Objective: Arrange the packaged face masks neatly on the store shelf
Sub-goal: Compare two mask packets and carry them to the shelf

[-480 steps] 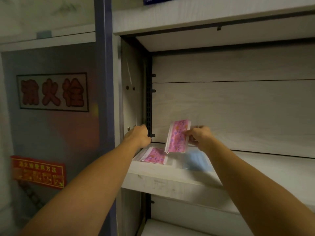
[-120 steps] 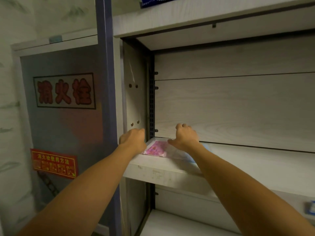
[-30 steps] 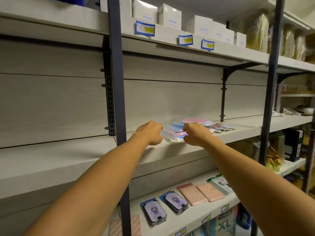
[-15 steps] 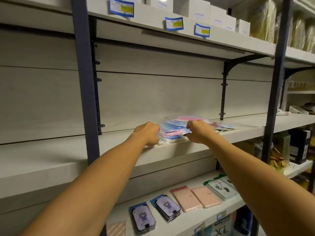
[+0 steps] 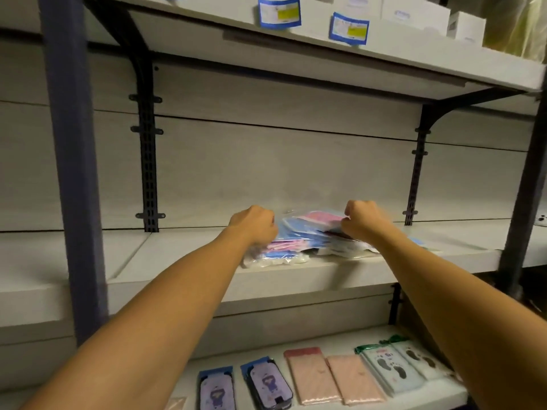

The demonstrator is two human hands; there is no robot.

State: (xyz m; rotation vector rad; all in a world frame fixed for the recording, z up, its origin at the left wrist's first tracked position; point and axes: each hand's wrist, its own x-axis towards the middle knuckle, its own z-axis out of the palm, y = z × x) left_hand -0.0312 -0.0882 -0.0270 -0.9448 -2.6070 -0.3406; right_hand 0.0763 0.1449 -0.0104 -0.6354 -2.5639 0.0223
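Observation:
A loose pile of packaged face masks (image 5: 299, 235), blue and pink in clear plastic bags, lies on the middle white shelf (image 5: 189, 261) near its front edge. My left hand (image 5: 254, 224) grips the pile's left side with curled fingers. My right hand (image 5: 362, 221) grips the right side near the top, where a pink pack shows. My forearms hide part of the pile's front and right.
A dark upright post (image 5: 74, 173) stands at the left and another (image 5: 524, 184) at the right. Black brackets (image 5: 148, 161) hold the upper shelf (image 5: 325, 51) with white boxes and price tags. Below lie flat packaged goods (image 5: 322, 377).
The view has swung down and closer to the pile since half a second ago. Both hands stay on the sides of the mask pile, now spread a little wider apart.

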